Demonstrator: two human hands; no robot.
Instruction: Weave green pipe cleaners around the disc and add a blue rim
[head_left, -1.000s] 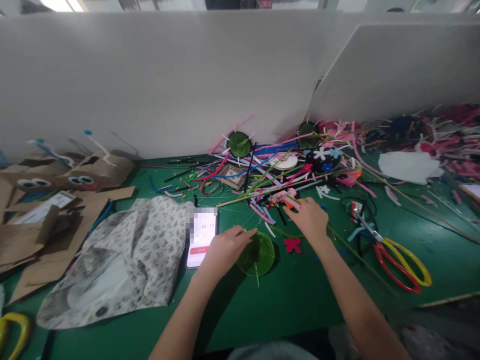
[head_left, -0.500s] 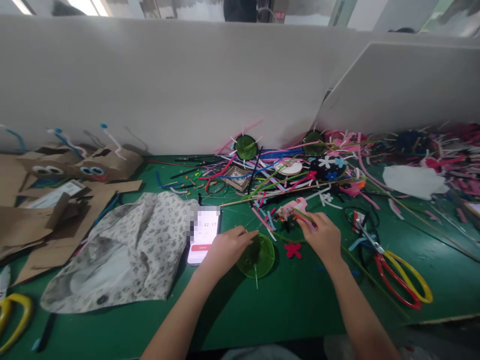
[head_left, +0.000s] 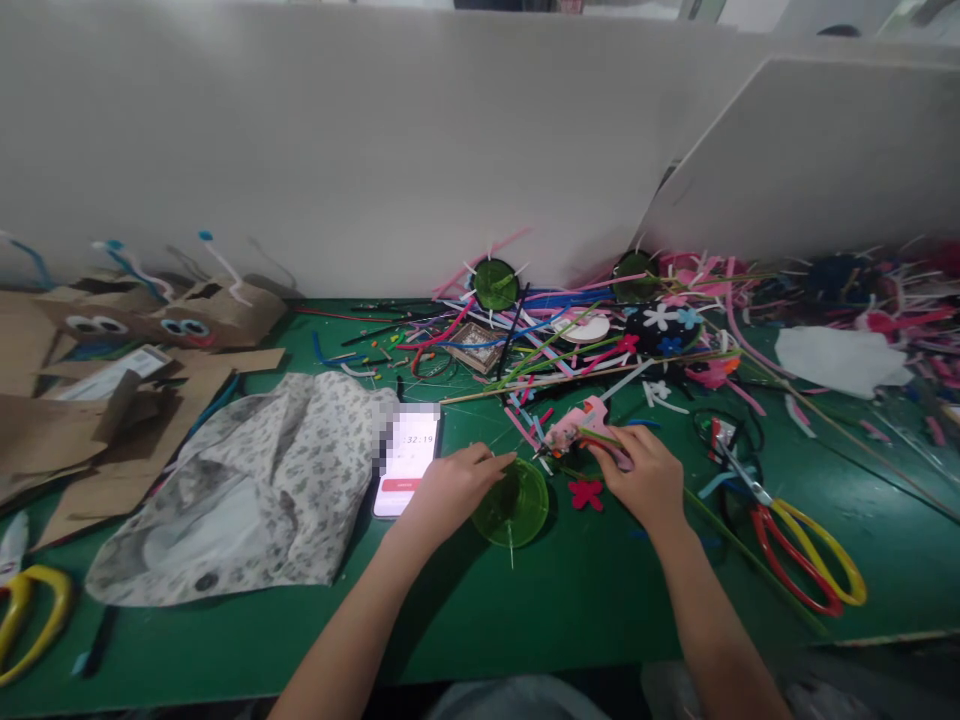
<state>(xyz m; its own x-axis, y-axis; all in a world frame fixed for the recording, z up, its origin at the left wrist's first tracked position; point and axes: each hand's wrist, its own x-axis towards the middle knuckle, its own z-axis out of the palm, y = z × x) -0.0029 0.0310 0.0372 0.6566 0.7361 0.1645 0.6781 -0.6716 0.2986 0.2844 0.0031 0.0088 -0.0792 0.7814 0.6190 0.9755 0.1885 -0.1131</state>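
A pink hot glue gun [head_left: 583, 420] is gripped by its handle in my right hand [head_left: 646, 472], with fingers closed around it. The nozzle points left, close to the upper right rim of a round green dish [head_left: 517, 515]; whether they touch is unclear. My left hand [head_left: 466, 485] is closed on the dish's upper left rim, its fingertips partly hiding that side. From the dish's near edge a short white strand [head_left: 512, 558] sticks out. A red felt flower [head_left: 586, 493] lies between the dish and my right hand.
Yellow-and-red-handled scissors [head_left: 806, 550] lie right, other scissors [head_left: 34, 610] far left. A lit phone [head_left: 409, 460] and a patterned cloth [head_left: 292, 480] are left of the dish. Behind lie tangled pipe cleaners [head_left: 540, 345], two dark-rimmed green discs and cardboard snail-like figures [head_left: 217, 310].
My right hand has turned the glue gun and lowered its nozzle towards the dish. My left hand stays at the dish's rim. The camera view has tilted slightly down.
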